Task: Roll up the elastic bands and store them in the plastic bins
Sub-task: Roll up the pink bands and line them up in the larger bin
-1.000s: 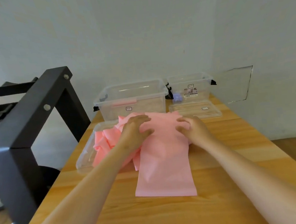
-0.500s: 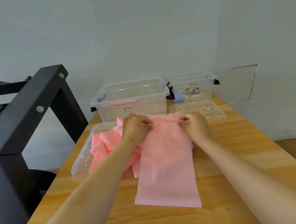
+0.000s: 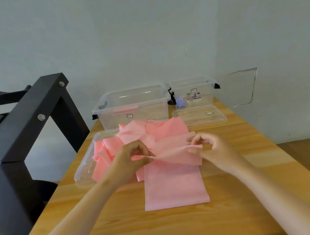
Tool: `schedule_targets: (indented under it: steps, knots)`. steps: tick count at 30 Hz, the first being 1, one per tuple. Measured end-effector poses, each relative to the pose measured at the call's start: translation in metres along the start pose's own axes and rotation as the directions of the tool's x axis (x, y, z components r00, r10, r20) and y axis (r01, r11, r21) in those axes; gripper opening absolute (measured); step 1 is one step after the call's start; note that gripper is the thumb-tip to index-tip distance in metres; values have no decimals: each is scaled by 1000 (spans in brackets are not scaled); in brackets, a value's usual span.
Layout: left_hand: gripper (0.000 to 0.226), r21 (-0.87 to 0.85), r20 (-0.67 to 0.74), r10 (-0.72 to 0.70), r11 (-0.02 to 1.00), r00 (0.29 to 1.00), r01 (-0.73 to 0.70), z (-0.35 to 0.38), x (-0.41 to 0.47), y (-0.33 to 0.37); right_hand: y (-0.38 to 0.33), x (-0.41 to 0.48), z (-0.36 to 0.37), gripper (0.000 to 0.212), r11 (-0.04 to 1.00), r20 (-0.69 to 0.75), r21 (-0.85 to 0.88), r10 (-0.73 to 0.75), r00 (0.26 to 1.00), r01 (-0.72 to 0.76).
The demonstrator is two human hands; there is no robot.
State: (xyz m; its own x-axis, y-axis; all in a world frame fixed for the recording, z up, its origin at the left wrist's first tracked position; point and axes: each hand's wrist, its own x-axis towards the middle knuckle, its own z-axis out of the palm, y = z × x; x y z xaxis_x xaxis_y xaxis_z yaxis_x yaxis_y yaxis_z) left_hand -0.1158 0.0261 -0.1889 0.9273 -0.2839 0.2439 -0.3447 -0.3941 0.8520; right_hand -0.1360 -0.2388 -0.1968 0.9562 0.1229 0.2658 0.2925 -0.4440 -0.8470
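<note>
A long pink elastic band (image 3: 175, 187) lies flat on the wooden table (image 3: 176, 224), its near end toward me. My left hand (image 3: 133, 155) and my right hand (image 3: 209, 148) each pinch one corner of its far end, which is lifted and folded back toward me. More pink bands (image 3: 107, 150) lie crumpled in a heap behind and to the left. A large clear plastic bin (image 3: 131, 106) stands at the back with a pink roll inside. A smaller clear bin (image 3: 194, 94) stands to its right.
A clear lid (image 3: 200, 116) lies in front of the small bin. Another clear lid (image 3: 84, 170) lies under the pink heap at the left table edge. A black metal frame (image 3: 26, 122) stands close on the left. The wall is right behind the bins.
Both hands went from pressing flat on the band's far part to pinching its far edge, then lifted it and pulled it back toward me, making a fold.
</note>
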Motion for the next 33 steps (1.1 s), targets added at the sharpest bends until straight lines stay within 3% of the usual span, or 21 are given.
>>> schedule_targets:
  steps: [6,8,11,15,19,22,25,27,33]
  knots:
    - [33,97,135,-121,989,983,108,12,-41,-25,27,-41,8,18,982,270,-176,113,956,-67]
    - [34,134,179,-114,987,977,91,14,-44,-22,30,-42,8,17,989,305,-138,93,948,-53]
    - [36,166,130,-38,986,991,16,12,-28,-18,29,-25,4,28,994,202,-109,29,979,-7]
    - [31,259,-21,117,960,993,-108,11,16,-11,33,22,-2,41,975,26,-220,-6,1000,12]
    - [39,435,3,191,884,982,-173,20,64,-19,55,63,-1,53,929,70,-370,36,997,-8]
    - [41,562,73,119,815,990,-140,29,82,-35,71,74,6,39,893,87,-449,72,994,-25]
    - [22,597,78,76,795,994,-107,33,85,-35,75,73,13,8,928,-17,-362,89,996,-89]
    - [5,592,61,80,800,995,-101,31,86,-28,68,71,14,14,949,-84,-299,82,993,-104]
    - [9,409,-39,86,910,996,-63,7,99,5,16,80,-6,7,989,-202,-146,5,979,-36]
